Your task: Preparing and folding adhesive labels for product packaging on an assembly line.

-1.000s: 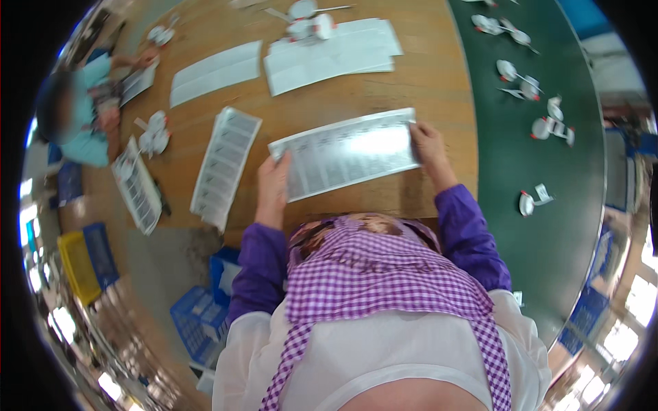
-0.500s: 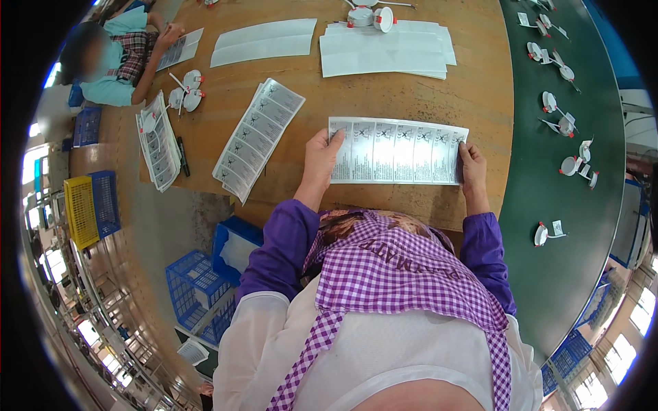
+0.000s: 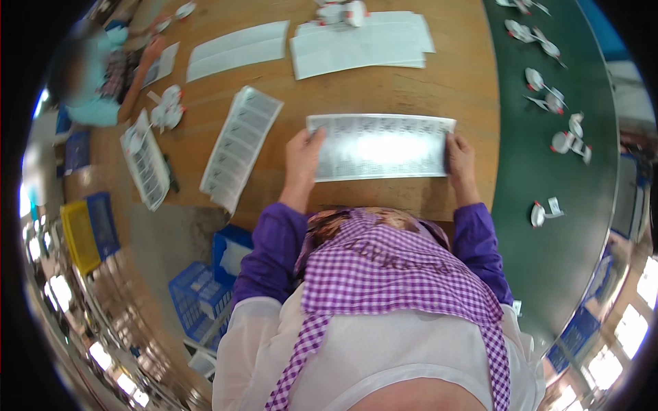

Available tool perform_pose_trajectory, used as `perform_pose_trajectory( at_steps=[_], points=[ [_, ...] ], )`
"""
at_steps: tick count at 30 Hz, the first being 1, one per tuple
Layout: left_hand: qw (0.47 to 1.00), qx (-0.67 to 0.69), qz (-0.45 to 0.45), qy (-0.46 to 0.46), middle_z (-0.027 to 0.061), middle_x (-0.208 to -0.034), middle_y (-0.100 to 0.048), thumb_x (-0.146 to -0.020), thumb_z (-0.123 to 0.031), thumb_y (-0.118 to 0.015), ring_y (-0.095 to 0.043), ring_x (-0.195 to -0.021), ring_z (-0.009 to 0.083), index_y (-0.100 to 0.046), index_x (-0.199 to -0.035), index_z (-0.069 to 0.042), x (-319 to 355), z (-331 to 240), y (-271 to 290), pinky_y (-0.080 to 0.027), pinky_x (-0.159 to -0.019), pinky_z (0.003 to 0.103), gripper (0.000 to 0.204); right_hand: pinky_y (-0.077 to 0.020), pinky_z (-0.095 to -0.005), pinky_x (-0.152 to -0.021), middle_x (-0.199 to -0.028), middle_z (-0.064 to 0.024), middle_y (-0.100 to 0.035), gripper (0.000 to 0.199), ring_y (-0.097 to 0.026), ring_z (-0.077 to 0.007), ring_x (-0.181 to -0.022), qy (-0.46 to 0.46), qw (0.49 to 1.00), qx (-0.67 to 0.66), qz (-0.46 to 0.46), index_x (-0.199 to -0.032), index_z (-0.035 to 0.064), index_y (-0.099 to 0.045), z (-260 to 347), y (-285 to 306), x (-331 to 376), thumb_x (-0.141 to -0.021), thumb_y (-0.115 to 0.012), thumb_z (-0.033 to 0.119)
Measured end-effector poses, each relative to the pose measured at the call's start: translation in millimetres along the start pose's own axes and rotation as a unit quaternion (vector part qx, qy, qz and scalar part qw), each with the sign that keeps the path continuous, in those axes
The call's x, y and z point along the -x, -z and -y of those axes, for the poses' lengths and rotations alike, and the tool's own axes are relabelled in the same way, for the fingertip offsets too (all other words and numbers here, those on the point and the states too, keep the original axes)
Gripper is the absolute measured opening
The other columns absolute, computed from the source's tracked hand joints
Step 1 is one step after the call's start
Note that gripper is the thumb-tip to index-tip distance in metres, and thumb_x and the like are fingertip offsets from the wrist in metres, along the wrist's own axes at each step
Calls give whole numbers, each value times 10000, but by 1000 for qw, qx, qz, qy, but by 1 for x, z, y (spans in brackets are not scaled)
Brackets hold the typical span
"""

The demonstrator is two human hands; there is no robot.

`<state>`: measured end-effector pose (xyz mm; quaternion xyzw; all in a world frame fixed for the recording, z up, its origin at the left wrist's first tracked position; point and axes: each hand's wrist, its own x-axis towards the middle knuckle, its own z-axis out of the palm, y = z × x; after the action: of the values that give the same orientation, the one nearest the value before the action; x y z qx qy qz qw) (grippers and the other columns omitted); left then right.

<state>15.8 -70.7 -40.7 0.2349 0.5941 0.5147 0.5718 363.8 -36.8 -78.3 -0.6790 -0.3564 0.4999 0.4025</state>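
my left hand [image 3: 303,159] is closed on the left end of the sheet [image 3: 380,146], thumb on top and fingers curled under its edge, and my right hand [image 3: 460,162] pinches the right end the same way, so the sheet is stretched flat between them. it is a long silvery sheet with printed rows, glare on its middle, and it lies over the wooden table [image 3: 439,89] just in front of my body, its near edge close to the table's front edge. whether it rests on the wood or is lifted a little i cannot tell. to my left a second strip [image 3: 241,146] lies slanted near the table edge, well apart from my left hand, and a third one [image 3: 146,163] sits further left. beyond the sheet there is bare wood, then a white stack [image 3: 362,45] and another white sheet [image 3: 236,49] at the far side. on my right the wood ends at a green belt [image 3: 534,157] carrying small white parts [image 3: 563,140], close to my right hand. another person [image 3: 103,72] works at the far left corner. blue crates [image 3: 199,301] stand on the floor below left.
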Motion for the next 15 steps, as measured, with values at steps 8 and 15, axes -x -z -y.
perform_pose_trajectory(
  at_steps=[8,15],
  points=[
    [998,55,4,-6,28,-898,-654,-912,-151,-613,-592,-765,78,-633,-1015,18,5,-9,1,-476,-692,229,199,-360,-206,-530,-676,50,-540,173,-441,-32,-592,7,997,-72,-1,-809,36,-612,18,-14,10,-913,-600,174],
    [997,52,21,57,41,-906,-656,-912,-160,-615,-608,-768,99,-624,-971,-9,4,-7,10,-490,-702,241,162,-341,-211,-504,-664,51,-532,170,-423,-29,-569,24,998,-65,-8,-804,34,-604,21,-11,12,-919,-590,159]
  ],
)
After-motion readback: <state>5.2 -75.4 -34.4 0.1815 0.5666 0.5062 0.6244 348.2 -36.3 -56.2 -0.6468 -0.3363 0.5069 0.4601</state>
